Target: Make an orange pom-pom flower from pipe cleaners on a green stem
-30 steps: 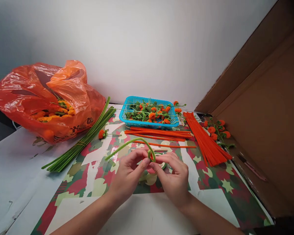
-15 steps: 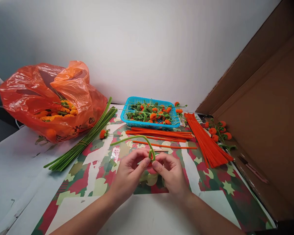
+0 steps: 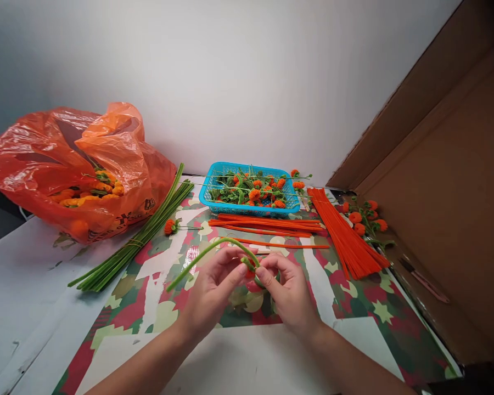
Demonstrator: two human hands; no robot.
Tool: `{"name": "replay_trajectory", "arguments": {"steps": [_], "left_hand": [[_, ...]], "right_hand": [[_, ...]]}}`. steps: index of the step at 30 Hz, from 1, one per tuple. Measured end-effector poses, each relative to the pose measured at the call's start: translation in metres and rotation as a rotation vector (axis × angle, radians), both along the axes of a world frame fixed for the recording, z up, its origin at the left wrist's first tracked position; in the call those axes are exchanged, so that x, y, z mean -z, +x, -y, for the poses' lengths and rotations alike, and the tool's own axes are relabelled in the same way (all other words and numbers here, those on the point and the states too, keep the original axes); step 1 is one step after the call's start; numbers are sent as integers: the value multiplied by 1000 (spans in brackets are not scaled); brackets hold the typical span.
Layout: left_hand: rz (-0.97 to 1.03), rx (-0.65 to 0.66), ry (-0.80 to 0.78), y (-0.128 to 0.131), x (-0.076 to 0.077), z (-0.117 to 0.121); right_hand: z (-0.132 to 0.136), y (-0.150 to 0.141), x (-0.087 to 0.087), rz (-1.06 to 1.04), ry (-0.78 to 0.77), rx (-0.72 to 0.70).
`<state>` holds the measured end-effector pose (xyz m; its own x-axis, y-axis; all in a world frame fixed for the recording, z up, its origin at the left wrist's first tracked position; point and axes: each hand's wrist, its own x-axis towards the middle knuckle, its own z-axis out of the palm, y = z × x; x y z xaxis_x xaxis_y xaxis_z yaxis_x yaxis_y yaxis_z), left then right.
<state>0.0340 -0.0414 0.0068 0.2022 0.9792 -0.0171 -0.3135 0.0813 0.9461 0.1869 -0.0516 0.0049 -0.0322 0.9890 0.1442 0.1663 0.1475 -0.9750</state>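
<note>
Both hands meet low over the middle of the table, around a small orange piece (image 3: pixel 250 270) with green pipe cleaner wound about it. My left hand (image 3: pixel 212 293) is closed, thumb and fingertips pinching the left side of this work. My right hand (image 3: pixel 291 291) pinches the green pipe cleaner (image 3: pixel 208 250) at the right side. From there its long free end arches up and bends down to the left, over the back of my left hand. Fingers partly hide the orange piece. Just beyond the hands lies a loose orange pipe cleaner (image 3: pixel 288 245).
A blue basket (image 3: pixel 251 210) of orange flowers stands behind orange pipe cleaners (image 3: pixel 267 224). To the left are an orange plastic bag (image 3: pixel 119 148), a green bundle (image 3: pixel 144 230) and one flower (image 3: pixel 170 226). An orange bundle (image 3: pixel 346 236), flowers (image 3: pixel 364 216) and cardboard (image 3: pixel 444 181) stand right.
The free end of the green pipe cleaner has swung down to the left, toward me. The short green end between my fingers now leans left. My hands stay nearly in place; the view shifted slightly.
</note>
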Motion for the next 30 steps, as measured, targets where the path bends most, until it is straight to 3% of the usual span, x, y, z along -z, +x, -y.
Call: {"name": "replay_trajectory", "arguments": {"steps": [6,12,19,23,30], "left_hand": [[117,-4,-224,-4,-6,-5],[-39,9,-371,-5,-10,-7],[-159,71,-245,-4,-14,-7],[-183,86,-121,-5,-11,-7],[-355,3,68,-3,-11,-5]], "right_hand": [[1,0,-3,245,201,27],[0,2,-5,598,459,-3],[0,4,-3,642,561,41],[1,2,-6,537,501,61],[1,-3,-6,380,350,103]]}}
